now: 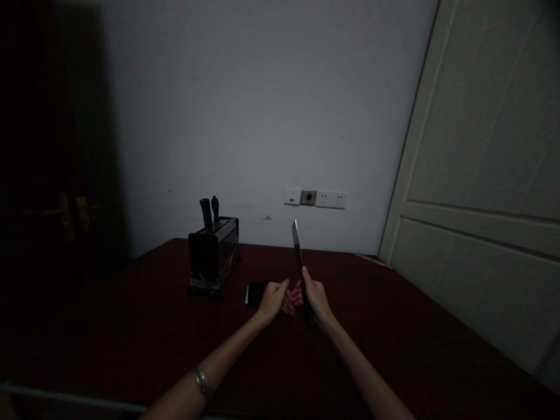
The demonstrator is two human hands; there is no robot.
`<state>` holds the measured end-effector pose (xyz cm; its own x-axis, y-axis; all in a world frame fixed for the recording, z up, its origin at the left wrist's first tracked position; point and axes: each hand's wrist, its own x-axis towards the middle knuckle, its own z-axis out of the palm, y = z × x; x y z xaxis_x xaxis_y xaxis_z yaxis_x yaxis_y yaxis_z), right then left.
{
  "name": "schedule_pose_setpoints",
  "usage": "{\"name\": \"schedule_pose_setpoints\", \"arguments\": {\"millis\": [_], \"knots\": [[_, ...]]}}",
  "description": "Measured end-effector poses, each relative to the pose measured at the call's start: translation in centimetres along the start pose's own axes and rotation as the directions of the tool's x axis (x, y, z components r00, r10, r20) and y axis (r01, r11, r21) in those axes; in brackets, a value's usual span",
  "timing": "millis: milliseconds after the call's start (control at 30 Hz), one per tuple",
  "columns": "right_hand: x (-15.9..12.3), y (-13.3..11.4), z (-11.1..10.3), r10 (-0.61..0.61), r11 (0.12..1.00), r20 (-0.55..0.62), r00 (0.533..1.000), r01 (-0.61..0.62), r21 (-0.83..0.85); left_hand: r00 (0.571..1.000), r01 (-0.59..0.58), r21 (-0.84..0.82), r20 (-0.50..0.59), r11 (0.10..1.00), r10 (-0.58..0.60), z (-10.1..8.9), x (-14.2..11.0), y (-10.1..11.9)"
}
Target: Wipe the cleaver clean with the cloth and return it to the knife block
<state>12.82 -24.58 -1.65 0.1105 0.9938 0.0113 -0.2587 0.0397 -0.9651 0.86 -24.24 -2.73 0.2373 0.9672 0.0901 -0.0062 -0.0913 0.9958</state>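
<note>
My right hand is closed around the handle of a knife, whose shiny blade points up and away over the dark red table. My left hand is right beside it, fingers curled and touching the right hand's fingers near the handle. Whether the left hand grips the knife too is hard to tell in the dim light. A bracelet sits on my left wrist. A dark flat object with a pale edge lies on the table just behind my left hand.
A dark knife block with two black handles sticking out stands at the back left of the table. Wall sockets are on the grey wall behind. A pale door fills the right side. The left side is in deep shadow.
</note>
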Motion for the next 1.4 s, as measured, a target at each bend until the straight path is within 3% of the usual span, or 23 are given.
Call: {"name": "schedule_pose_setpoints", "arguments": {"millis": [133, 233, 367, 500, 800, 1033, 1167, 1267, 1400], "knots": [[0.3, 0.0, 0.1, -0.089, 0.994, -0.033, 0.996, 0.091, 0.065, 0.982, -0.008, -0.115, -0.189, 0.993, -0.014, 0.8, -0.1, -0.6], [0.1, -0.1, 0.4, -0.130, 0.987, -0.056, 0.990, 0.134, 0.083, 0.970, 0.009, -0.168, -0.240, 0.986, -0.050, 0.5, -0.1, -0.5], [-0.1, -0.2, 0.8, -0.160, 0.983, -0.059, 0.985, 0.165, 0.082, 0.972, 0.108, -0.281, -0.169, 0.954, -0.160, 0.8, -0.5, -0.1], [0.1, 0.0, 0.8, -0.190, 0.981, -0.056, 0.980, 0.191, 0.016, 0.976, 0.133, -0.390, -0.109, 0.911, -0.190, 1.7, -1.0, 0.4], [0.2, 0.8, 1.3, -0.162, 0.987, -0.031, 0.986, 0.161, -0.014, 0.949, 0.256, -0.453, -0.052, 0.854, -0.311, 1.3, -1.1, 0.7], [0.1, 1.1, 1.5, -0.170, 0.981, -0.047, 0.984, 0.165, -0.098, 0.960, 0.252, -0.473, 0.013, 0.844, -0.279, 1.9, -1.0, -0.1], [0.0, 1.6, 1.8, -0.144, 0.986, -0.025, 0.989, 0.141, -0.083, 0.970, 0.190, -0.493, -0.038, 0.849, -0.239, 2.4, -1.0, -0.3], [-0.2, 1.9, 2.3, -0.211, 0.972, -0.004, 0.977, 0.210, -0.105, 0.983, 0.113, -0.524, -0.064, 0.844, -0.171, 2.7, -1.1, -0.4], [-0.8, 1.8, 2.8, -0.272, 0.943, 0.018, 0.962, 0.271, -0.192, 0.976, 0.181, -0.518, -0.007, 0.836, -0.215, 2.8, -1.4, -0.3]]}}
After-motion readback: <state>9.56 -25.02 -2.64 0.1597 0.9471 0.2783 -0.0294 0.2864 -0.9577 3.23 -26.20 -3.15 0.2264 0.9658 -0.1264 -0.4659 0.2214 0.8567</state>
